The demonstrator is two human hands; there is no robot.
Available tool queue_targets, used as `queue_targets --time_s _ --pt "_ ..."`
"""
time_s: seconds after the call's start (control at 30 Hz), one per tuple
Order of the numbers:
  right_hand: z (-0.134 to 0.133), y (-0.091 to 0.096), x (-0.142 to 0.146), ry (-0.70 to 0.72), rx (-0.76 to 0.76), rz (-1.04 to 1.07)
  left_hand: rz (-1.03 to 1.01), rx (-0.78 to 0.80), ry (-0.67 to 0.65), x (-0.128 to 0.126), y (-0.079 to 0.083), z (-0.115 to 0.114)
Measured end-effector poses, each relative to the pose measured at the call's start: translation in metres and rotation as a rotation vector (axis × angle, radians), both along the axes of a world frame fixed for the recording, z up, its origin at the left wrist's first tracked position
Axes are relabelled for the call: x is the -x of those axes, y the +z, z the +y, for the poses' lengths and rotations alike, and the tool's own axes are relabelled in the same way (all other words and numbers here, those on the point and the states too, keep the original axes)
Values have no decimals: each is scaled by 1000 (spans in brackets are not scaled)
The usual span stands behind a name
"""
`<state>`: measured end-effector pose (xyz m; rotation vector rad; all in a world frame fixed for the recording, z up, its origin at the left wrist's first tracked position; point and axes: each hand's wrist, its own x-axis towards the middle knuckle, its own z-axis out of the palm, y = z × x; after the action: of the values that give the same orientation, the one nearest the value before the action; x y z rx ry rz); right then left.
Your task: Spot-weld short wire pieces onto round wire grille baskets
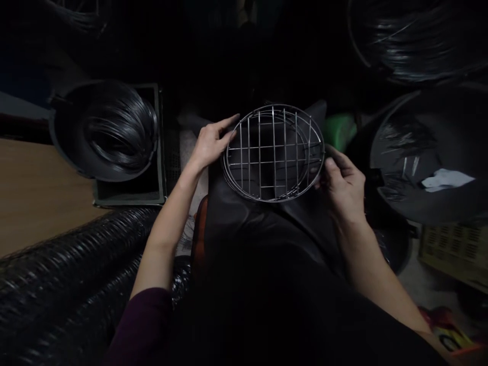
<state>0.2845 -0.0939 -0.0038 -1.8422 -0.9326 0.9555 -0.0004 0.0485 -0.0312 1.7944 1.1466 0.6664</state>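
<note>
A round wire rack (274, 147) with a grid of crossing bars is above my lap, and further wire rings show beneath its rim. My left hand (213, 141) grips the rack's left edge, its index finger stretched along the rim and the thumb just below. On the opposite side, the fingers of my right hand (341, 175) are closed at the right rim, thumb uppermost; its fingertips are partly hidden behind the wire. Dark cloth (244, 218) covers my legs under the rack.
At left, a basin (72, 147) of coiled wire (122, 127) sits over a crate (162, 152). Stacked wire racks (68, 274) lie lower left. To the right, a basin (457, 137) holds short wire pieces (404, 137) and a white scrap (446, 179). A yellowish crate (453, 249) stands below it.
</note>
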Motion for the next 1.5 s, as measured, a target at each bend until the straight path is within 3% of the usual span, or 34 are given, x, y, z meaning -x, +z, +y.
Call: queue_targets --time_s 0.13,0.3,0.53,0.77,1.0,1.17,1.23,1.37,1.5 --pt "-3 -7 -2 11 -24 104 69 7 -94 -4 10 8" --pt "-6 -7 -3 33 -45 3 116 -63 -74 -9 17 5" --pt "2 3 -3 33 -54 -111 54 -94 -5 -9 12 4" --pt "-7 -3 -2 155 1 -185 81 -49 -102 -3 11 5" --pt "-11 -24 -6 201 -37 -273 83 -68 -56 -10 -5 -2" --pt "-28 -28 3 123 -37 -445 77 -67 -18 -14 -17 -7" --pt "-42 -20 8 178 -14 -531 85 -61 -17 -13 -19 -7" --pt "-66 -6 13 433 82 -626 68 -50 -15 -12 -19 -7" --pt "-68 -19 21 409 190 -585 97 -19 9 -13 -22 -6"
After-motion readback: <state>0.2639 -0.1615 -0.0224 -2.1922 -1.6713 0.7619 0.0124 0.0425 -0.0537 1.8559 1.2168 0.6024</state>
